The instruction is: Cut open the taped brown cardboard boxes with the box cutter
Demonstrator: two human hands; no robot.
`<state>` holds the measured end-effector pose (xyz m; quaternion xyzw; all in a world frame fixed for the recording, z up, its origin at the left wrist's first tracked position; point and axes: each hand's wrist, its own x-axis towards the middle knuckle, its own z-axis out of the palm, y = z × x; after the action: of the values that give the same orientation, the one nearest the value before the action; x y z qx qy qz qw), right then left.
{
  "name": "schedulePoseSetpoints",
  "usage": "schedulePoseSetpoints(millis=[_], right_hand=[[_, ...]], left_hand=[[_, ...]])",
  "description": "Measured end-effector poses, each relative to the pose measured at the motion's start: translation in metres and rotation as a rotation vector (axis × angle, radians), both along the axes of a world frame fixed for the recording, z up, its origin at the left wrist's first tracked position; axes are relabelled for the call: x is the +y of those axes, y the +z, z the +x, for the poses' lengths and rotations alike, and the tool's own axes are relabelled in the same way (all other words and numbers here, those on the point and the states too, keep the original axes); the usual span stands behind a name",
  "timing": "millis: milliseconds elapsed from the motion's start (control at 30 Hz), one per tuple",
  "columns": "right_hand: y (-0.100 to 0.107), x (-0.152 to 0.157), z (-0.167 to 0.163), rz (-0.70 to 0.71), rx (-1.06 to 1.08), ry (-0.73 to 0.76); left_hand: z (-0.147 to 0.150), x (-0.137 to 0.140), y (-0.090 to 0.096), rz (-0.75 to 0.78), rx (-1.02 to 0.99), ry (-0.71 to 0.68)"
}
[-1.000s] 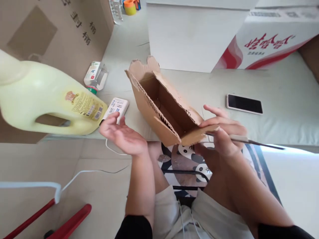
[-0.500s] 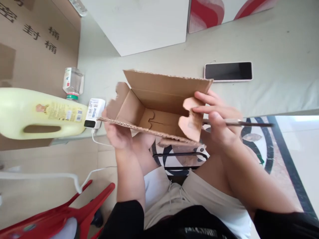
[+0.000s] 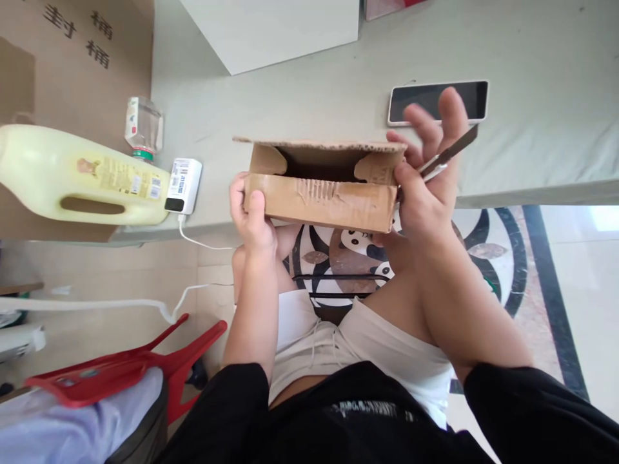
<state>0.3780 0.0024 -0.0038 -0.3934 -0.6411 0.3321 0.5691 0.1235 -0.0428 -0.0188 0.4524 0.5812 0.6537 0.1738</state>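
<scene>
A small brown cardboard box (image 3: 322,203) is held up above my lap, its worn, taped side facing me. Its far long flap stands up, and the small end flaps lean inward over the dark opening. My left hand (image 3: 255,216) grips the left end, thumb on the near side. At the right end, my right hand (image 3: 430,171) has its thumb against the box corner and its upper fingers raised and spread. A slim knife-like tool (image 3: 453,151) with a dark flat blade is tucked in that hand, blade pointing up and right; its exact kind is unclear.
On the pale cloth-covered table (image 3: 290,106) lie a phone (image 3: 438,103), a white charging device (image 3: 184,185) with a cable, a yellow jug (image 3: 91,174) and a clear bottle (image 3: 144,125). A white box (image 3: 290,29) stands behind. A red plastic chair (image 3: 159,367) is at lower left.
The box has tilted so its near side faces me, and the near long flap no longer stretches toward me. My right fingers have lifted off the end flap, and the tool now points upward.
</scene>
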Motion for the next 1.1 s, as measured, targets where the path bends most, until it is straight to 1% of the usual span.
schedulePoseSetpoints(millis=[67,167,267,367,433,500,600,633,667,733,767,800,833,900,967,1000,1100], right_hand=[[0.0,0.001,-0.002,-0.023,0.049,0.035],[0.001,0.002,-0.005,-0.033,0.074,0.027],[0.004,0.003,-0.006,-0.077,0.052,0.002],[0.002,0.005,-0.007,-0.079,0.06,0.009],[-0.003,0.008,-0.006,-0.073,0.103,-0.016],[-0.012,0.014,-0.004,-0.12,0.165,-0.068],[-0.021,0.02,-0.003,-0.321,0.261,-0.119],[-0.022,0.021,-0.004,-0.397,0.295,-0.096],[-0.021,0.02,-0.007,-0.467,0.333,-0.044],[-0.018,0.016,-0.015,-0.576,0.394,0.146],[-0.015,0.013,-0.02,-0.599,0.405,0.262],[-0.013,0.01,-0.026,-0.589,0.404,0.372],[-0.011,0.006,-0.031,-0.546,0.389,0.463],[-0.008,0.002,-0.038,-0.396,0.319,0.567],[-0.009,0.001,-0.04,-0.259,0.243,0.592],[-0.01,0.002,-0.039,-0.221,0.212,0.59],[-0.013,0.005,-0.033,-0.173,0.183,0.591]], left_hand=[[-0.002,-0.001,0.003,0.029,0.048,-0.017],[-0.009,0.001,0.014,0.095,0.224,-0.031],[-0.014,0.006,0.022,0.058,0.357,-0.089],[-0.013,0.01,0.021,0.022,0.353,-0.137],[-0.014,0.01,0.017,0.024,0.324,-0.123],[-0.018,0.008,0.013,0.047,0.29,-0.085],[-0.032,0.007,0.009,0.103,0.162,0.015],[-0.037,0.008,0.009,0.114,0.091,0.044],[-0.042,0.008,0.008,0.119,0.008,0.057],[-0.048,0.009,0.005,0.104,-0.187,0.047],[-0.049,0.008,0.002,0.08,-0.28,0.038],[-0.047,0.007,-0.001,0.042,-0.36,0.031],[-0.045,0.006,-0.005,-0.005,-0.42,0.026],[-0.035,0.0,-0.014,-0.096,-0.466,0.024],[-0.024,-0.006,-0.021,-0.123,-0.464,0.013],[-0.019,-0.01,-0.023,-0.15,-0.465,-0.015],[-0.007,-0.015,-0.024,-0.25,-0.451,-0.156]])
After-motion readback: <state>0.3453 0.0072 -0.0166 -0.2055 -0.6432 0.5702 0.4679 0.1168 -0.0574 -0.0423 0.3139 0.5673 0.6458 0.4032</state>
